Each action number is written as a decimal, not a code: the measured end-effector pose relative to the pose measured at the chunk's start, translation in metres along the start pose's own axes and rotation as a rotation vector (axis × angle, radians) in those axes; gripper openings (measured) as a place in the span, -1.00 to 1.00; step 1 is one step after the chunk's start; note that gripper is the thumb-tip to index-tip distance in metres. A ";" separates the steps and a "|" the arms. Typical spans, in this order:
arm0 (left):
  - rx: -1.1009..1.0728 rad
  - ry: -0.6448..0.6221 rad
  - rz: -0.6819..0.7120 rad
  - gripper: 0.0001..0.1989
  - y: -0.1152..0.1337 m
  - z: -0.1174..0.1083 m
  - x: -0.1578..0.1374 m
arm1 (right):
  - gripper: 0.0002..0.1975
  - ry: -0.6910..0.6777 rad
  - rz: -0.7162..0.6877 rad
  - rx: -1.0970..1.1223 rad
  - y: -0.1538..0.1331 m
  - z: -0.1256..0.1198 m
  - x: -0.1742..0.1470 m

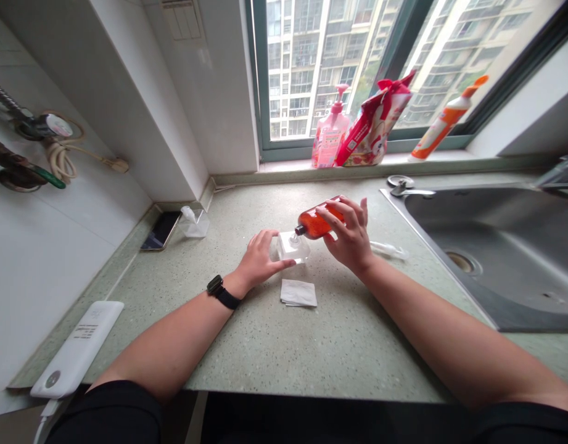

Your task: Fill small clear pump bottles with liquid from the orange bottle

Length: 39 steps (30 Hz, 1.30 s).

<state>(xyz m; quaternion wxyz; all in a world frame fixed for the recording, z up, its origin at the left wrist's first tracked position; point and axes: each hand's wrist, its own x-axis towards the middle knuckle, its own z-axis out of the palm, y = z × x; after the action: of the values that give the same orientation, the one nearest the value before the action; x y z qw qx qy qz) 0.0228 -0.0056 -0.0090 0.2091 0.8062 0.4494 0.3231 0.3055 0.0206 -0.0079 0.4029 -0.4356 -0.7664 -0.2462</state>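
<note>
My right hand (351, 237) grips an orange-red bottle (317, 221) that is tipped on its side. Its dark neck points down and left at the mouth of a clear, squarish bottle (295, 248) standing on the counter. Around that clear bottle my left hand (264, 254) is closed, thumb at the near side and fingers at the far side. A folded white tissue (298, 293) lies just in front of it. Behind my right wrist is a clear plastic piece, perhaps a pump (389, 250), partly hidden. Whether liquid is flowing I cannot make out.
A steel sink (506, 246) is at the right. Along the left wall are a phone (160, 230), a clear pump container (194, 222) and a white power bank (78, 348). A pink pump bottle (330, 139), a red bag (376, 126) and an orange-white bottle (443, 126) stand on the sill.
</note>
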 end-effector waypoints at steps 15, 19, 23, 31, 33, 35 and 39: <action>-0.007 -0.011 -0.012 -0.27 0.000 -0.001 0.000 | -0.04 0.030 -0.010 0.002 -0.003 -0.001 0.002; -0.008 -0.011 -0.015 -0.27 0.001 -0.001 0.000 | -0.06 0.037 -0.014 -0.002 -0.003 -0.001 0.003; -0.015 -0.017 -0.015 -0.27 0.001 -0.001 0.000 | -0.03 0.036 -0.018 0.005 -0.002 -0.001 0.002; -0.013 -0.020 -0.026 -0.25 0.002 -0.002 0.000 | 0.03 -0.025 0.020 0.002 -0.002 -0.002 0.001; -0.009 -0.018 -0.024 -0.26 0.003 -0.002 0.000 | 0.04 -0.028 0.021 0.001 -0.002 -0.002 0.001; -0.005 -0.019 -0.021 -0.26 0.003 -0.002 0.000 | 0.04 -0.027 0.024 0.001 -0.002 -0.002 0.001; -0.003 -0.021 -0.018 -0.26 0.002 -0.002 0.000 | 0.04 -0.031 0.028 0.005 -0.002 -0.002 0.001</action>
<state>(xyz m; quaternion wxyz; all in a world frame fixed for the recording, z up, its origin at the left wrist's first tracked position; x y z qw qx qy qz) 0.0226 -0.0066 -0.0060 0.2178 0.8052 0.4539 0.3134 0.3039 0.0183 -0.0056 0.3956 -0.4492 -0.7668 -0.2320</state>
